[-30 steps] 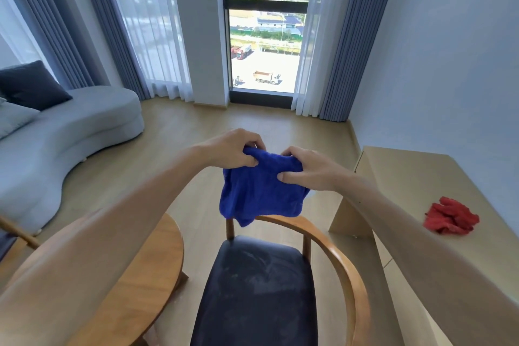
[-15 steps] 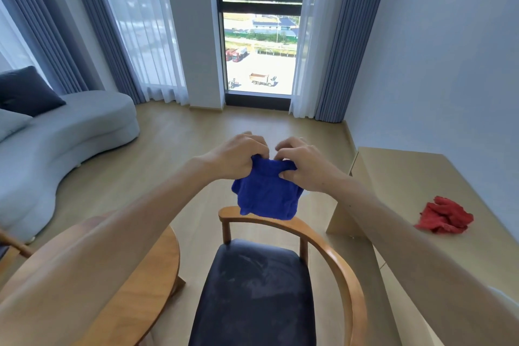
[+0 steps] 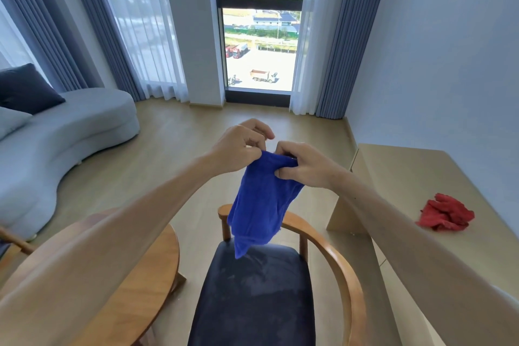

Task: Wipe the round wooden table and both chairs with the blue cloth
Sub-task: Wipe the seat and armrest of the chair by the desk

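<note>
The blue cloth (image 3: 261, 205) hangs in the air in front of me, pinched at its top edge by my left hand (image 3: 238, 149) and my right hand (image 3: 303, 166), which sit close together. Its lower corner dangles just above a wooden armchair (image 3: 345, 275) with a dark, dusty seat cushion (image 3: 252, 295). The round wooden table (image 3: 140, 284) lies at the lower left, partly hidden by my left forearm. A bit of a second chair's wooden frame (image 3: 14, 241) shows at the far left edge.
A light wooden desk (image 3: 407, 177) runs along the right wall with a crumpled red cloth (image 3: 446, 216) on it. A grey curved sofa (image 3: 64, 132) with cushions stands at the left. A tall window and curtains fill the far wall beyond the wood floor.
The cloth was bunched small between my hands half a second ago and now hangs down long toward the chair seat. Both hands rose slightly and stayed close together.
</note>
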`<state>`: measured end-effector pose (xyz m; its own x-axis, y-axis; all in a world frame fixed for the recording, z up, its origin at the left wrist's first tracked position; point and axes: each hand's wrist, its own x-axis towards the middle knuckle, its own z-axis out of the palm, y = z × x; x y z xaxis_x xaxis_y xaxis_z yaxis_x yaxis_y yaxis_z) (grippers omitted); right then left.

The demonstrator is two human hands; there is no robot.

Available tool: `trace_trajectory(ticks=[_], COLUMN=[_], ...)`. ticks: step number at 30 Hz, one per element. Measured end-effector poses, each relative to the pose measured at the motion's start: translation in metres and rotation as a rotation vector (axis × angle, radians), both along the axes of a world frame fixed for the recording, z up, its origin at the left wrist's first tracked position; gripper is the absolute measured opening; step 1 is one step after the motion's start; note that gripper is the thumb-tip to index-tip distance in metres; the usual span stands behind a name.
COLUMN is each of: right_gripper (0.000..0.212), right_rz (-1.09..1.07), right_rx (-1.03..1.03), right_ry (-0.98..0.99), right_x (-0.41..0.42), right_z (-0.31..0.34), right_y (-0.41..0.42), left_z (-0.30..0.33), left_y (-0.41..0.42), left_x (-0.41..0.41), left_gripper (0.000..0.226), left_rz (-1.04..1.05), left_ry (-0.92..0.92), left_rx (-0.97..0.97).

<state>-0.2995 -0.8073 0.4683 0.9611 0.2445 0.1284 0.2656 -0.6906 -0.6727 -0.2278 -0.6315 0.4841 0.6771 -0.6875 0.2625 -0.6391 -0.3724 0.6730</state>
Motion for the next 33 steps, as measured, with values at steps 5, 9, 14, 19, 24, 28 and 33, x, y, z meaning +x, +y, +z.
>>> trace_trajectory(ticks=[5, 9, 14, 19, 24, 28, 33], right_gripper=[0.017, 0.013, 0.013, 0.012, 0.011, 0.016, 0.044], right_rz=[-0.065, -0.122, -0.040, 0.044, 0.103, 0.059, -0.073], right_rx=[0.014, 0.027, -0.027, -0.270, -0.297, -0.207, 0.117], right_ry=[-0.031, -0.071, -0.057, -0.054, -0.103, -0.142, -0.028], right_x=[0.004, 0.007, 0.006, 0.007, 0.006, 0.005, 0.001], right_z=[-0.008, -0.010, -0.008, 0.001, 0.001, -0.004, -0.010], right_y=[-0.005, -0.013, -0.018, -0.021, -0.016, -0.013, -0.009], left_z=[0.000, -0.010, -0.010, -0.008, -0.004, -0.012, -0.035], left_y=[0.004, 0.000, -0.005, -0.010, -0.011, -0.002, 0.003], left_x=[0.006, 0.005, 0.003, 0.001, 0.003, 0.005, -0.006], left_gripper=[0.016, 0.029, 0.016, 0.018, 0.022, 0.031, 0.072], left_rz=[-0.034, -0.073, -0.003, -0.076, -0.199, -0.130, -0.045], left_ry=[-0.151, -0.139, -0.098, -0.148, -0.212, -0.118, 0.267], left_rx=[0.291, 0.312, 0.149, 0.200, 0.346, 0.235, -0.020])
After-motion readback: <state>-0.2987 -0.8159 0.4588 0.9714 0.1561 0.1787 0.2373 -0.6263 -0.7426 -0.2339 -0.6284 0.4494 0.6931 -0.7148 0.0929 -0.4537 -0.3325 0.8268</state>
